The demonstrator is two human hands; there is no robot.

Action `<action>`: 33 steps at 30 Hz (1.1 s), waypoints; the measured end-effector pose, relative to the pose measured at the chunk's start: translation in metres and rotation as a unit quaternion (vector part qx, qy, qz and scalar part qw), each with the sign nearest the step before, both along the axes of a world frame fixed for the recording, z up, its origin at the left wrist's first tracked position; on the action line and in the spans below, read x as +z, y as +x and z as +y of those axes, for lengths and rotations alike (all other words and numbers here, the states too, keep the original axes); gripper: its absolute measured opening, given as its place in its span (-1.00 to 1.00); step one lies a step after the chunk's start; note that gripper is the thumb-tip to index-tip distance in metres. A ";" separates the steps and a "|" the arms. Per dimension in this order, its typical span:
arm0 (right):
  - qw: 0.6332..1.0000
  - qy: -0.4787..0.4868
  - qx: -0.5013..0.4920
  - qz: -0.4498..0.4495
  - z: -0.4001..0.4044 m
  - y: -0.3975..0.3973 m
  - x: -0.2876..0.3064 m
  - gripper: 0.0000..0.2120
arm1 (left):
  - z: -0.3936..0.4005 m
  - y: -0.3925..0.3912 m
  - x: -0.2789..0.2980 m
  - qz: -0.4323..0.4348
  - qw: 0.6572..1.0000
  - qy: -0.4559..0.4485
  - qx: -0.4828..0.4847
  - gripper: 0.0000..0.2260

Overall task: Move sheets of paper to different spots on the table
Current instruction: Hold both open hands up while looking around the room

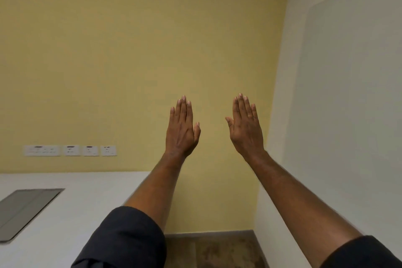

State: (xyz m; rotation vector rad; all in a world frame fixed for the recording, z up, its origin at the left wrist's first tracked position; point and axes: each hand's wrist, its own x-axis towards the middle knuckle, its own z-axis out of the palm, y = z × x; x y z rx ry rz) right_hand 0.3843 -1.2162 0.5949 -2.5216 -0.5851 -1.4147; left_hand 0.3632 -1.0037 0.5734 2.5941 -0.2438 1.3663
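Left hand: raised at centre frame, back of the hand toward the camera, fingers extended and held together, thumb alongside the palm edge. The hand is flat and spread out, holding nothing.

Right hand: raised just right of centre, level with the left hand and apart from it, back toward the camera. Fingers are straight and close together, thumb angled out to the left. It is likewise flat, with nothing in it.

Both forearms run from the lower edge of the frame up to the hands. Each ends in a dark rolled sleeve at lower centre and lower right.

Behind the hands stands a yellow wall, filling the upper left and centre. A row of white wall sockets sits at mid left. A pale wall occupies the right side of the frame.

The white table fills the lower left, beneath the left forearm. A grey inset panel lies flush in its surface at far lower left. Brown floor shows at lower centre, between the arms.

Sheets of paper: none can be located in this view.
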 end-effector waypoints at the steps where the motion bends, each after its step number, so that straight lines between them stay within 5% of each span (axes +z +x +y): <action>1: 0.999 -0.001 0.034 0.011 0.017 0.030 0.001 -0.37 | 0.016 0.019 0.002 0.009 0.999 0.008 0.044 -0.38; 9: 0.981 -0.042 0.189 0.019 0.138 0.153 -0.004 -0.38 | 0.128 0.077 -0.001 -0.002 0.985 0.003 0.175 -0.39; 14: 0.953 -0.023 0.297 0.054 0.286 0.196 -0.028 -0.38 | 0.250 0.058 -0.041 0.051 0.956 0.010 0.287 -0.39; 24: 0.892 -0.066 0.442 0.064 0.520 0.196 -0.072 -0.39 | 0.440 -0.009 -0.082 0.093 0.884 0.004 0.458 -0.37; 33: 0.822 -0.075 0.556 0.098 0.677 0.175 -0.116 -0.39 | 0.535 -0.050 -0.127 0.115 0.825 -0.036 0.553 -0.38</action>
